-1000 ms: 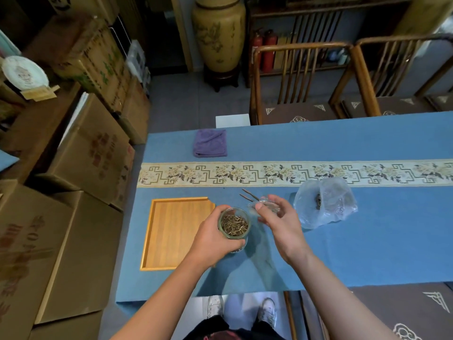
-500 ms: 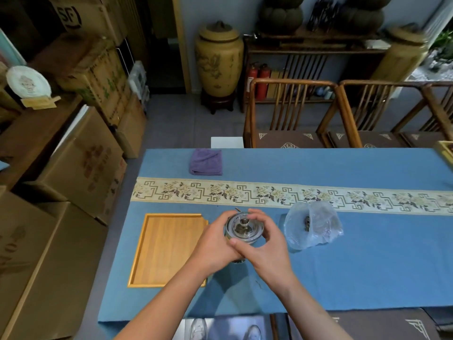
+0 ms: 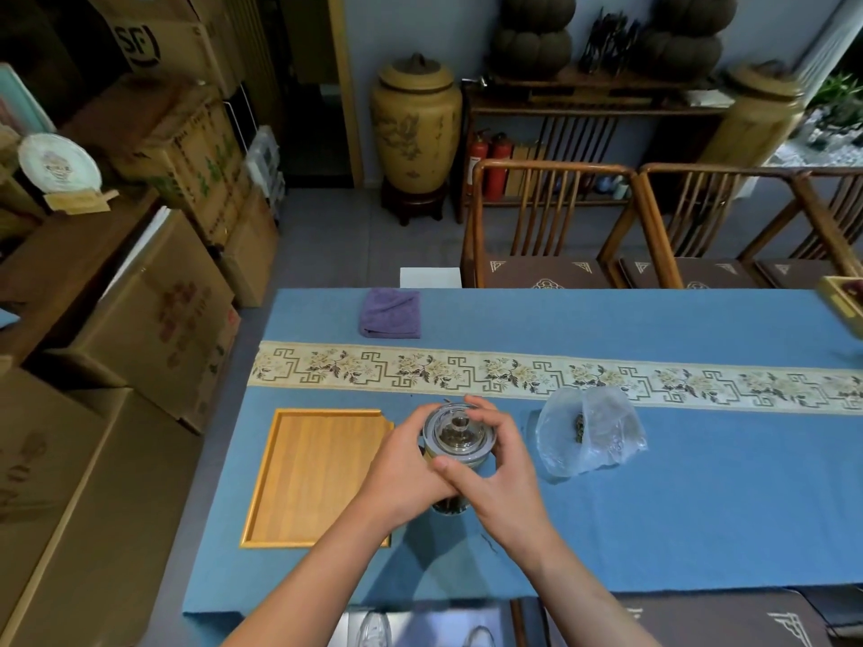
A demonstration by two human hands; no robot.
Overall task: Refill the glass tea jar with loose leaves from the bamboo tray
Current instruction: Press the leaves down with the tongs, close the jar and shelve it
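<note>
1. The glass tea jar is held just above the blue-clothed counter, near its front edge and a little left of centre.
2. The jar's long axis is close to upright, with the mouth turned up toward the camera and slightly away, toward 12 o'clock; dark leaves are seen through the glass.
3. The glass lid is seated on the mouth, knob up.
4. The left hand is wrapped round the jar's body from 9 o'clock, fingers curled on the glass.
5. The right hand is curled round the lid rim from 3 o'clock, its thumb lying over the left hand's thumb.
6. The bamboo tray lies flat at 9 o'clock of the jar, just beside it.
7. A clear plastic bag sits at 3 o'clock, and a folded purple cloth at 11 o'clock, well apart.
</note>
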